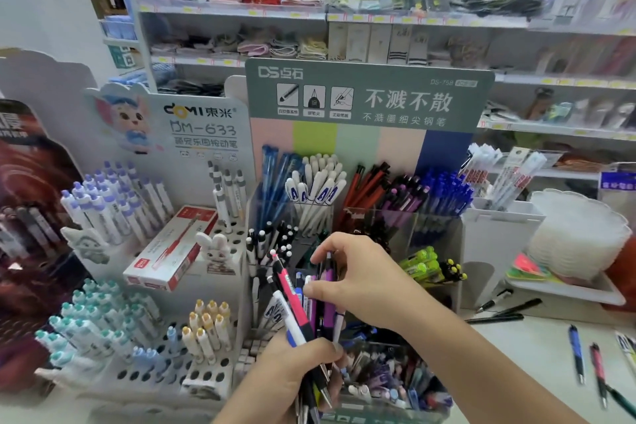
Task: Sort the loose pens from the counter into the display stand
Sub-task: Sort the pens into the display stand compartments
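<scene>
My left hand (296, 372) grips a bundle of mixed pens (292, 296) upright in front of the display stand (364, 100); a pink-and-black one and a white-and-blue one stick out on the left. My right hand (358, 279) reaches in from the right and pinches a purple pen (329, 289) in the bundle between thumb and fingers. The stand's clear compartments hold blue, white, red, purple and dark blue pens (440, 193). Loose pens (576, 353) lie on the white counter at the right; black ones (506, 311) lie further back.
A white peg-hole rack (192, 365) of capped pens stands at the left with a red-and-white box (172, 248) on it. A clear bin of small items (389, 385) sits below my hands. A white tray with stacked plates (578, 234) stands at the right. Shop shelves run behind.
</scene>
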